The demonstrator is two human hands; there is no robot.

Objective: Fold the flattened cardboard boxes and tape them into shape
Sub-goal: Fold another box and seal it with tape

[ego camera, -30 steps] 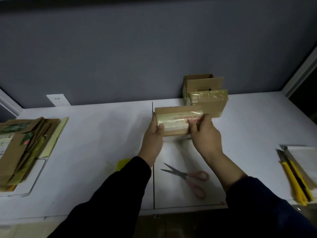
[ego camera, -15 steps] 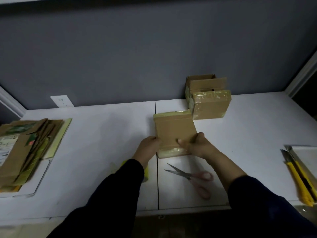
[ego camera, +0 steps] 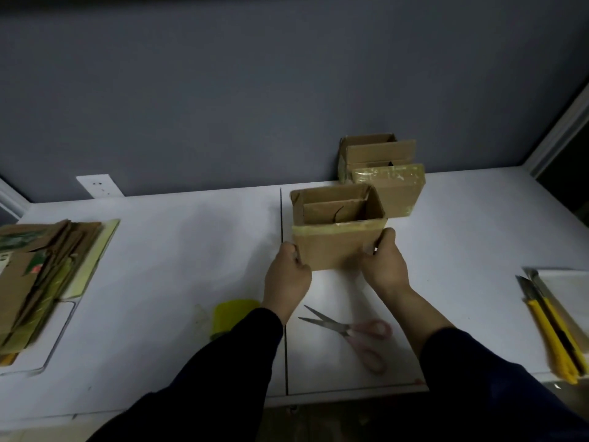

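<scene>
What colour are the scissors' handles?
Pink. The scissors show best in the head view, lying open on the table.

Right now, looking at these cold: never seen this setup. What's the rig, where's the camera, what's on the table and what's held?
There is no machine here. A person works bare-handed, and every picture comes from one wide-angle camera worn on their head, looking forward and down.

In the latest picture, the left hand and right hand grip the lower corners of a folded cardboard box. Its open side faces up, and tape runs along its near rim. Behind it, by the wall, stand two more boxes.

Also on the white table:
- a stack of flattened cardboard at far left
- pink-handled scissors near the front edge
- a yellow roll, probably tape, partly hidden by the left sleeve
- yellow utility knives at far right
</scene>
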